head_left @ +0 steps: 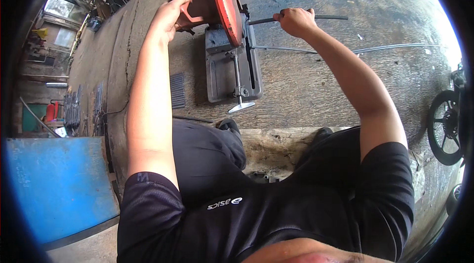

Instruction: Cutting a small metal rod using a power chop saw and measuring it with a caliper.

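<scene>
A chop saw with a red blade guard (228, 4) stands on the ground in front of me. My left hand (170, 16) is wrapped round its red handle (193, 10), left of the guard. To the right of the saw, my right hand (297, 22) grips a dark metal rod (332, 17) from above. The rod's left end reaches the side of the saw, where the guard hides whether it touches the blade. The grey saw base (213, 73) carries a clamp screw (237, 75) with a T-shaped handle pointing toward me.
Long thin rods (395, 47) lie on the ground at right, behind my right forearm. Short dark rods (177, 90) are laid side by side left of the base. More rod bundles (72, 107) and a blue panel (59, 189) are at left. A black wheel (444, 127) stands far right.
</scene>
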Demonstrator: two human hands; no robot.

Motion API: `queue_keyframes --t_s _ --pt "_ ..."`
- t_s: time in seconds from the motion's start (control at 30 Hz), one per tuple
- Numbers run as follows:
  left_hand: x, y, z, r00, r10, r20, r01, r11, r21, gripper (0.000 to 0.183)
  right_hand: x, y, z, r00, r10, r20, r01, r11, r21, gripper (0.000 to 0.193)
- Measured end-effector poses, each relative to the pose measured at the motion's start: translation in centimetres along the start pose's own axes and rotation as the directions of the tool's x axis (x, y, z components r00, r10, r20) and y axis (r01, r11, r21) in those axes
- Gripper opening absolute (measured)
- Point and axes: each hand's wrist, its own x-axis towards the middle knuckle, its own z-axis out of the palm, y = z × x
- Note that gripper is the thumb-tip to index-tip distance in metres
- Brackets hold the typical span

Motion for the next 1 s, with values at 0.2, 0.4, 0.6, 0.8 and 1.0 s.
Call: queue_keyframes --t_s 0.2,0.4,0.6,0.8,1.0 --pt "1.7 -0.4 -0.4 0.922 -0.091 0.377 0.234 0.906 -0.354 0.058 2.6 2.9 3.7 0.995 -0.006 0.1 0.003 1.0 0.03 0.045" --pt "1.7 -0.5 -0.1 0.941 -0.151 0.303 0.263 0.891 -0.371 0.055 3.5 1.7 7.6 0.987 -0.053 0.151 0.042 0.996 0.078 0.047" --pt "1.7 -1.1 -0.4 0.968 -0.002 0.252 0.097 0.926 -0.365 0.047 4.3 0.8 8.8 0.98 -0.069 0.189 0.053 0.995 0.09 0.048" --pt "1.5 -1.1 -0.3 0.962 -0.034 0.272 0.138 0.917 -0.375 0.044 4.8 0.5 9.2 0.979 -0.051 0.196 0.032 0.995 0.096 0.049" --pt "1.7 -1.2 -0.3 0.962 -0.065 0.265 0.161 0.919 -0.359 0.05 4.7 -0.5 9.8 0.979 -0.055 0.196 0.039 0.996 0.081 0.049"
